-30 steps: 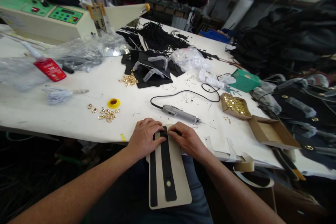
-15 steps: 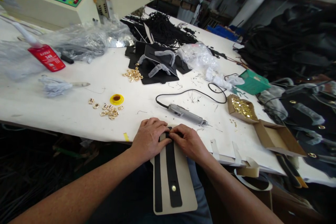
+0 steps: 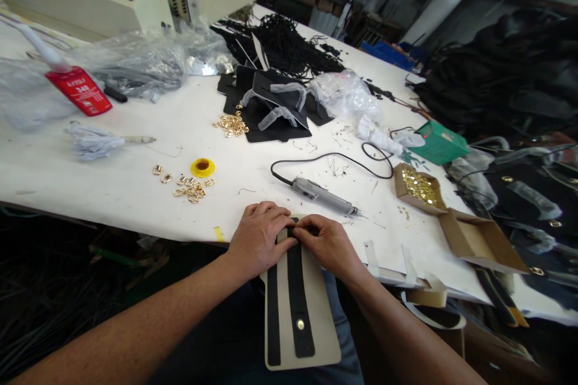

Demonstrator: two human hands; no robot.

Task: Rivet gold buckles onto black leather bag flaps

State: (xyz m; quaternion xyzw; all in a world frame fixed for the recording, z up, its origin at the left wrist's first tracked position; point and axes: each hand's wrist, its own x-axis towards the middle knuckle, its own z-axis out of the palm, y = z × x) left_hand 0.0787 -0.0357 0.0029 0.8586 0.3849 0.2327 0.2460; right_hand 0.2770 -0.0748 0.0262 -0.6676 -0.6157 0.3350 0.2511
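A beige panel (image 3: 318, 313) with two black strips lies across my lap, its upper end at the table edge. The middle strap (image 3: 297, 280) carries a round gold stud near its lower end. My left hand (image 3: 262, 237) grips the panel's upper left, fingers over the top and thumb near the strap. Thumb and fingertips of my right hand (image 3: 327, 243) pinch at the strap's top end; what exactly lies between them is hidden. Just beyond my hands rests a grey electric screwdriver (image 3: 323, 194) with a black cable.
Gold buckles (image 3: 192, 188) and a yellow round container (image 3: 202, 168) lie left of centre. Farther left is a red glue bottle (image 3: 81, 91). Black pieces (image 3: 271, 108) sit behind. To the right are a box of gold parts (image 3: 418, 186) and a cardboard tray (image 3: 478, 240).
The view has shifted slightly. Both hands keep nearly the same hold on the panel and strap.
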